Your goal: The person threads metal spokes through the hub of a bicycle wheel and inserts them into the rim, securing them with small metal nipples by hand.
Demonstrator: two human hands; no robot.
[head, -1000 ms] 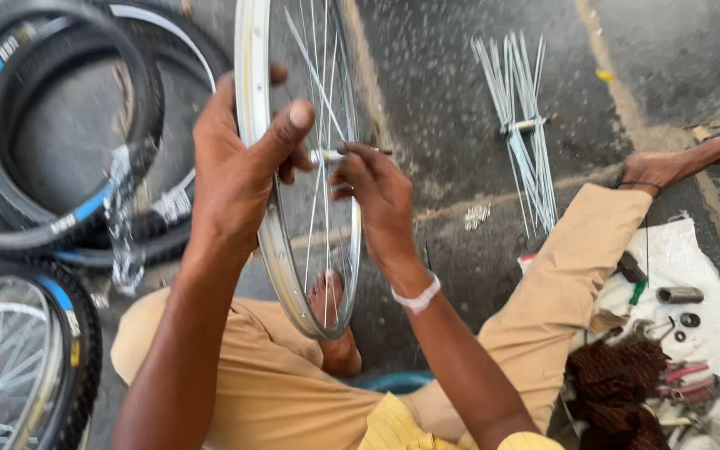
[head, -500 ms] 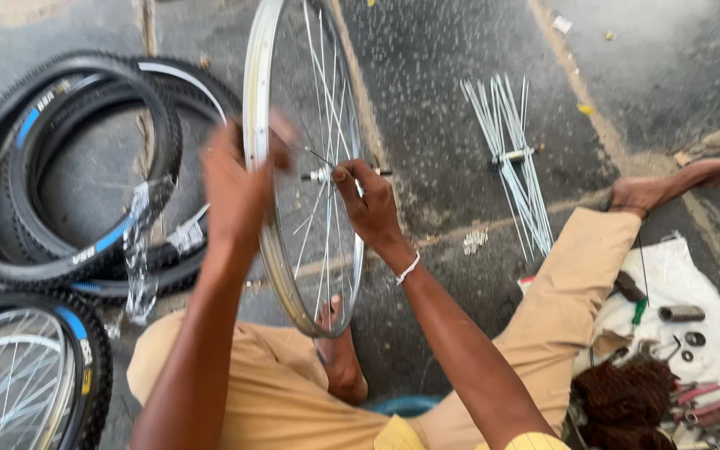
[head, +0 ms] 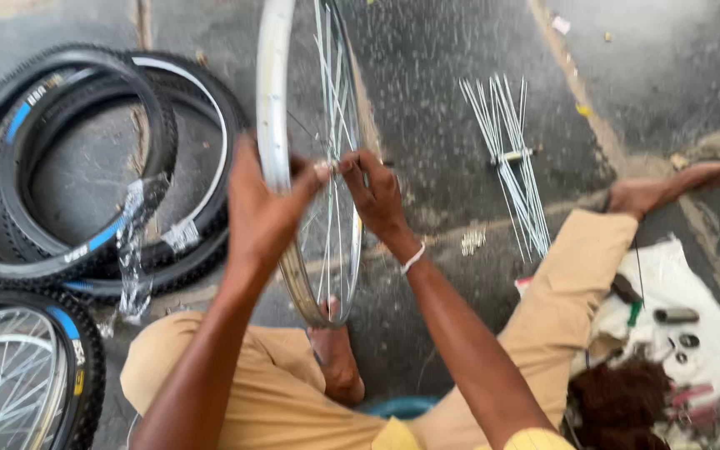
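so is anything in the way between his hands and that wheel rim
Nothing visible. The left hand already grips the wheel rim, and the right hand is in among the spokes beside it, fingers pinched near the left thumb.

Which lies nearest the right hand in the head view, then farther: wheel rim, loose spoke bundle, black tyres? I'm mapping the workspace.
From the right hand:
1. Wheel rim, touching it, just left.
2. Loose spoke bundle, on the floor to the right.
3. Black tyres, far left.
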